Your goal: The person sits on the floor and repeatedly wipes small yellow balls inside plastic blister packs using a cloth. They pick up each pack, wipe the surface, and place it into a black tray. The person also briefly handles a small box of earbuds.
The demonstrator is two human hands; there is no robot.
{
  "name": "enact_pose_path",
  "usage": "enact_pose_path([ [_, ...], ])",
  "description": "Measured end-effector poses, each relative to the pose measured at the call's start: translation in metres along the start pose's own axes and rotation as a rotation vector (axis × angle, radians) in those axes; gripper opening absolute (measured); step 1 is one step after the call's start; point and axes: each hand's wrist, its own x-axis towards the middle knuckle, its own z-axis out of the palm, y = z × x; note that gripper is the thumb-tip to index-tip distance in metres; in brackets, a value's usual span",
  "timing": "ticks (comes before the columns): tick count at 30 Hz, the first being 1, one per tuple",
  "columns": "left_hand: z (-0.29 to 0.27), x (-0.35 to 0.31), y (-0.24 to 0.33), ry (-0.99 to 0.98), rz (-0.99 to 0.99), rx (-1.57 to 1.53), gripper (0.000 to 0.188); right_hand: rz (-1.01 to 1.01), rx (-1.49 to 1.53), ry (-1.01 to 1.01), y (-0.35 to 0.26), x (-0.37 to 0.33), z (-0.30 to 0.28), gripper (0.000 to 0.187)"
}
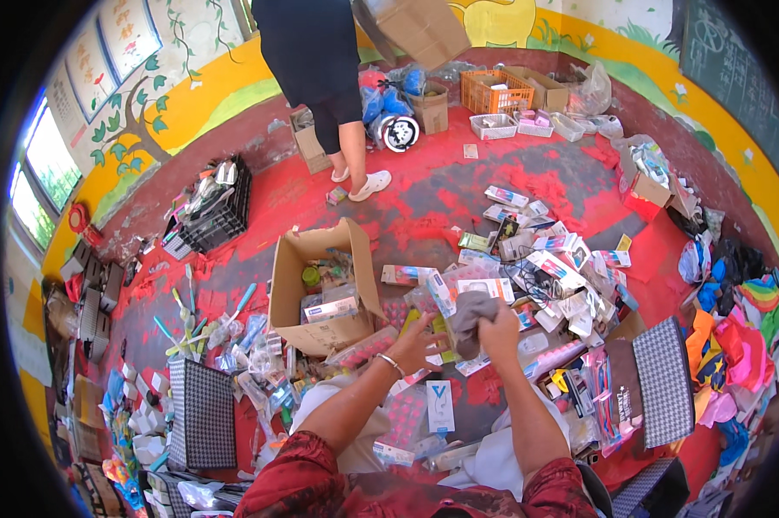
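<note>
A crumpled grey cloth [473, 318] hangs from my right hand [499, 335], whose fingers are closed on it. Just left of it, my left hand [412, 347] is held out with its fingers apart, and I see nothing gripped in it. Beneath and beyond the hands lie small boxed goods and blister packs, among them a yellow-green pack [442, 339]. A white box with a blue mark [441, 406] lies between my forearms. An open cardboard box [287, 298] with packages inside stands beyond my left hand.
A heap of small boxes and cables [558, 276] spreads at the right. Houndstooth-patterned bins [201, 414] stand on both sides. A black crate [218, 229] is at the far left. Another person [312, 60] stands ahead with a large carton [424, 34]. An orange crate [495, 95] sits by the back wall.
</note>
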Motion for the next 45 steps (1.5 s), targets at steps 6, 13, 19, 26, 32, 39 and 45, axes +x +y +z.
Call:
enact_pose_path([
  [6,-0.004,0.014,-0.011,-0.068,0.001,-0.342,0.034,-0.361,-0.361,-0.404,-0.020,-0.024,0.024,0.036],
  [13,-0.008,0.025,-0.015,-0.018,0.203,-0.124,0.039,-0.360,-0.490,-0.166,-0.037,-0.035,0.031,0.059],
  [19,0.019,0.010,-0.003,-0.006,0.153,-0.236,0.043,-0.413,-0.231,-0.218,-0.029,-0.037,0.044,0.071],
  [26,0.038,0.006,-0.042,0.001,0.112,-0.219,0.047,-0.101,-0.322,-0.060,0.001,-0.036,0.039,0.032],
  [32,-0.001,0.006,-0.030,-0.083,0.146,0.562,0.033,0.400,0.606,0.629,0.019,0.026,-0.084,0.032],
  [39,-0.054,0.018,-0.006,0.647,0.202,0.044,0.025,0.350,1.100,0.451,0.036,0.023,-0.125,0.033],
  [45,-0.142,0.062,-0.053,0.787,0.123,0.831,0.023,0.423,1.158,0.160,0.052,0.027,-0.126,0.034],
])
